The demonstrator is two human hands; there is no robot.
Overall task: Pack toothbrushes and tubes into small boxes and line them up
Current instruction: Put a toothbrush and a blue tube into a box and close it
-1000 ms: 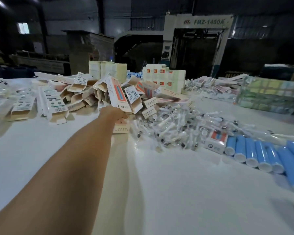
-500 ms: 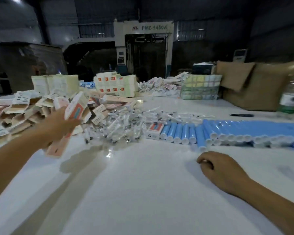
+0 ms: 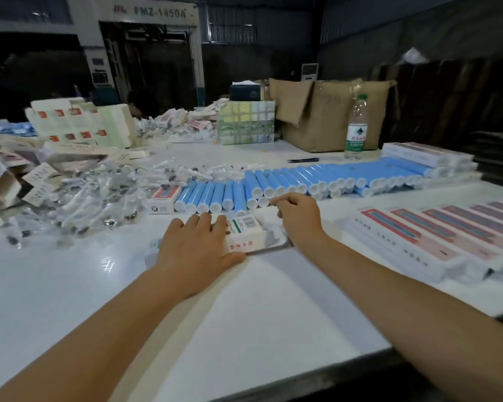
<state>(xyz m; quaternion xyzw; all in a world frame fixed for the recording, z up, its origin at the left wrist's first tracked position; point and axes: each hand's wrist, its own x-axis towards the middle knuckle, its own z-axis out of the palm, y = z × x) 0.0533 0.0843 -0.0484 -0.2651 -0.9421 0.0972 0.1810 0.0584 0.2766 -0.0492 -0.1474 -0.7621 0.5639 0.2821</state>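
Small box [image 3: 246,233] lies flat on the white table [image 3: 244,329] near center, barcode label on top, red marks on its near side, text too blurred to read. Left hand [image 3: 196,250] rests on its left end, fingers straight and spread, thumb along the near edge, pressing rather than gripping. Right hand [image 3: 299,217] hovers just right of the box, fingers loosely curled, forefinger and thumb pinched near the tube caps; cannot tell if it grips anything. Just behind: a row of blue tubes [image 3: 302,181] with white caps toward the camera, running right to a stack of white boxes [image 3: 427,156]. One small red-printed box [image 3: 163,198] sits at the row's left end. Left of that, a heap of clear-wrapped toothbrushes [image 3: 99,195], then a pile of unfolded cartons [image 3: 9,175]. Right edge: filled boxes lined up [image 3: 436,236] side by side, red and blue print. Far side: green-label water bottle [image 3: 356,127], brown carton [image 3: 323,114], machine marked "FMZ-1450A" [image 3: 157,13]. Bare table surface between the arms and to the near edge; table corner falls away at lower right.
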